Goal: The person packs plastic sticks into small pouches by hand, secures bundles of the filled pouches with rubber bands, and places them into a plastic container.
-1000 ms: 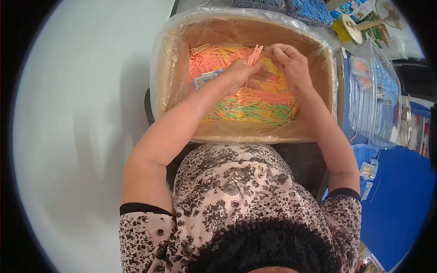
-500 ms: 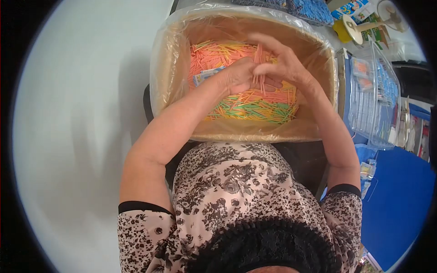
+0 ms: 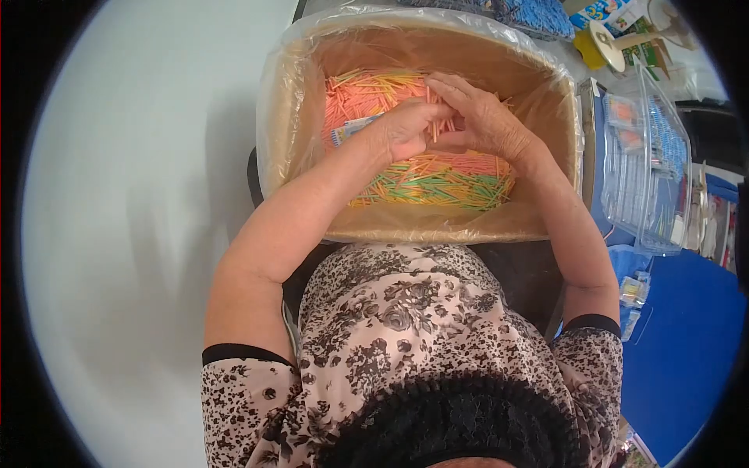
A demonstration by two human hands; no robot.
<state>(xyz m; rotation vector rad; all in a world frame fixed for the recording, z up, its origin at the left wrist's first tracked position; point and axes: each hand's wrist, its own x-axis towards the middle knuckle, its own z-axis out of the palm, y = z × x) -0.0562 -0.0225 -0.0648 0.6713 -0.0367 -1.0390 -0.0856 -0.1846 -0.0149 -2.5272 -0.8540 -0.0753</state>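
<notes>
Nearest the black-and-pink floral blouse point(image 3: 398, 312), the brown box with a clear plastic liner point(image 3: 437, 230) stands open. Taking its middle as the dial, loose green and yellow slim sticks point(image 3: 437, 191) lie at six o'clock.

Over the middle, the left hand point(image 3: 409, 129) has its fingers closed round a small bunch of slim pink sticks point(image 3: 435, 131), thumb across them. The right hand point(image 3: 488, 121) arches in from three o'clock, fingers and thumb spread apart about the bunch; whether they press on it I cannot tell. A light, even hold seems best here: firm enough to keep the sticks parallel, soft enough that uneven ends can slide level without bending. Working low over the box should let any stray fall back inside.

At nine o'clock a blue-and-white printed packet point(image 3: 351, 127) lies partly under the left wrist; at ten, more loose pink sticks point(image 3: 343, 97) spread out.
</notes>
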